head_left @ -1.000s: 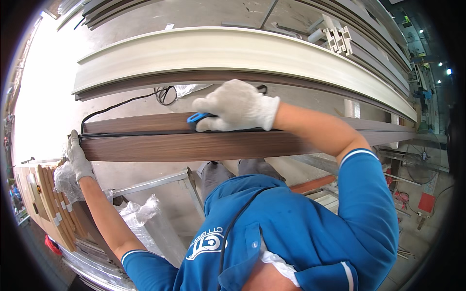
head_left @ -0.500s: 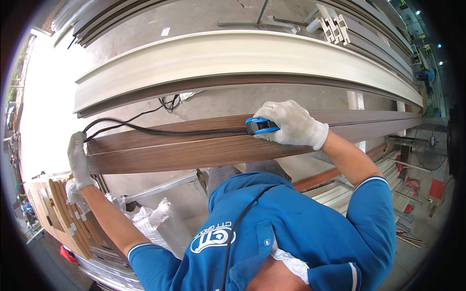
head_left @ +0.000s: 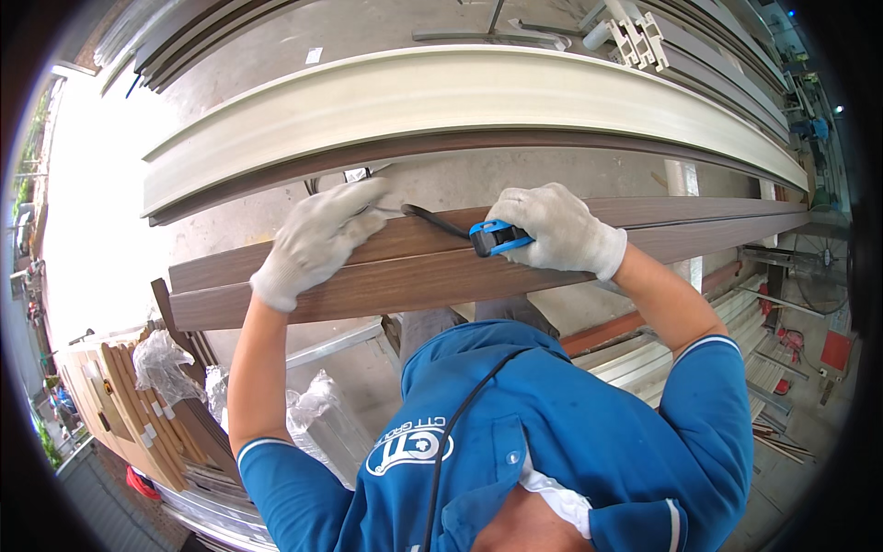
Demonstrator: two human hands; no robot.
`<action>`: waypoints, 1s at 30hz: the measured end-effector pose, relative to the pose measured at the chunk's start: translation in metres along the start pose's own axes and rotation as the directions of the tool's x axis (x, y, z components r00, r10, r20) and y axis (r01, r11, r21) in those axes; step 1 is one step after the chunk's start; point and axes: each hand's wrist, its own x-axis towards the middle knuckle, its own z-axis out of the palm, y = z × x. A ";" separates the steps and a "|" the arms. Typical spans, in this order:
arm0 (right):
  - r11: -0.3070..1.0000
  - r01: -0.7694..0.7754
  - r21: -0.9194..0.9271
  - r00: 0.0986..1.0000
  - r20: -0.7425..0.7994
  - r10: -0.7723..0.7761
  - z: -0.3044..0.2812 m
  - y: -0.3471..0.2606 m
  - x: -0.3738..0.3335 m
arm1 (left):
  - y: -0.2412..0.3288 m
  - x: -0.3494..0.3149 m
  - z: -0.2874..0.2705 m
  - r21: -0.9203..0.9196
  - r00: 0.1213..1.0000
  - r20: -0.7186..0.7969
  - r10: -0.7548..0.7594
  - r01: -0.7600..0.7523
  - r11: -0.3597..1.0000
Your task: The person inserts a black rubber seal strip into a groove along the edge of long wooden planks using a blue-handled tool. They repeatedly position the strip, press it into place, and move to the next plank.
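My right hand (head_left: 552,225), in a white work glove, grips a small blue-and-black tool (head_left: 498,238) resting over a long brown wood-grain profile (head_left: 414,287). I cannot tell the tool's exact kind. A black cord or strip (head_left: 437,221) comes out of its left end, rises a little and bends near my other hand. My left hand (head_left: 322,237), gloved too and somewhat blurred, hovers over the left part of the profile with its fingers stretched and apart. Nothing plainly shows between them, and the wrist and forearm hide some of the profile's near edge.
Beyond lies a long cream profile (head_left: 460,87) with a brown one under it. More grey profiles (head_left: 722,92) are stacked at the far right. Left of me stand cardboard-coloured boards (head_left: 115,405) and plastic-wrapped pieces (head_left: 322,414). A fan (head_left: 821,262) stands at the right.
My left hand has left the profile's left end and moved right, toward the tool. The long black loop no longer shows across the profile. My right hand has barely moved.
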 end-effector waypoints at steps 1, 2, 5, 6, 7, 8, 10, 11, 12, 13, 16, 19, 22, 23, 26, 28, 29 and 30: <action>1.000 -0.005 0.004 1.000 0.008 0.005 0.000 0.000 0.000 | -0.001 0.010 0.008 -0.057 0.994 0.055 0.092 -0.088 0.994; 1.000 -0.007 0.011 1.000 0.004 0.007 0.000 -0.001 0.000 | -0.005 0.021 0.014 -0.100 0.985 0.113 0.134 -0.123 0.987; 1.000 -0.010 0.020 1.000 -0.011 0.010 -0.001 -0.003 0.000 | -0.013 0.043 0.016 -0.148 0.939 0.300 0.169 -0.129 0.981; 1.000 -0.007 0.015 1.000 -0.015 0.008 -0.001 -0.004 0.000 | -0.014 0.045 0.013 -0.130 0.939 0.322 0.126 -0.088 0.988; 1.000 -0.018 0.009 1.000 -0.016 0.019 0.000 -0.004 0.000 | -0.013 0.046 0.009 -0.089 0.946 0.322 0.026 0.002 0.996; 1.000 -0.007 0.005 1.000 -0.023 0.007 0.000 -0.004 0.000 | -0.012 0.043 0.001 -0.120 0.950 0.309 0.034 0.004 0.993; 1.000 -0.011 -0.004 1.000 -0.026 0.011 -0.001 -0.003 0.001 | -0.002 0.025 -0.011 -0.198 0.974 0.229 0.002 0.044 0.979; 1.000 -0.009 0.005 1.000 -0.012 0.009 -0.003 -0.001 0.001 | 0.002 0.017 -0.018 -0.127 0.990 0.144 0.007 0.011 0.992; 1.000 -0.008 0.014 1.000 0.002 0.007 -0.005 0.000 0.001 | 0.004 0.009 -0.026 -0.115 0.978 0.150 -0.147 0.165 0.980; 1.000 -0.004 0.025 1.000 0.019 0.003 -0.008 0.002 0.000 | 0.005 0.000 -0.038 -0.121 0.961 0.165 -0.224 0.245 0.962; 0.984 -0.074 0.164 0.997 0.003 0.075 -0.027 0.011 -0.009 | 0.000 -0.025 -0.053 -0.079 0.972 0.078 -0.222 0.228 0.970; 0.966 -0.203 0.160 0.979 0.017 0.203 -0.048 0.020 -0.026 | -0.008 -0.046 -0.044 0.017 0.988 -0.025 -0.154 0.155 0.988; 0.958 -0.272 0.095 0.962 0.019 0.271 -0.058 0.024 -0.044 | -0.011 -0.057 -0.031 -0.127 0.946 -0.119 -0.300 0.285 0.950; 0.966 -0.241 0.094 0.970 -0.013 0.243 -0.059 0.025 -0.048 | -0.010 -0.059 -0.029 -0.185 0.929 -0.127 -0.347 0.321 0.929; 0.964 -0.249 0.088 0.968 -0.008 0.251 -0.063 0.025 -0.059 | -0.002 -0.062 -0.026 -0.100 0.941 -0.145 -0.306 0.293 0.951; 0.965 -0.259 0.030 0.966 0.029 0.258 -0.071 0.029 -0.065 | 0.003 -0.062 -0.024 0.090 0.962 -0.174 -0.209 0.227 0.970; 0.966 -0.257 -0.019 0.965 0.051 0.257 -0.075 0.032 -0.068 | 0.005 -0.063 -0.022 0.206 0.970 -0.183 -0.157 0.194 0.959; 0.965 -0.254 -0.067 0.963 0.078 0.259 -0.078 0.034 -0.073 | 0.007 -0.063 -0.019 0.316 0.977 -0.183 -0.110 0.164 0.935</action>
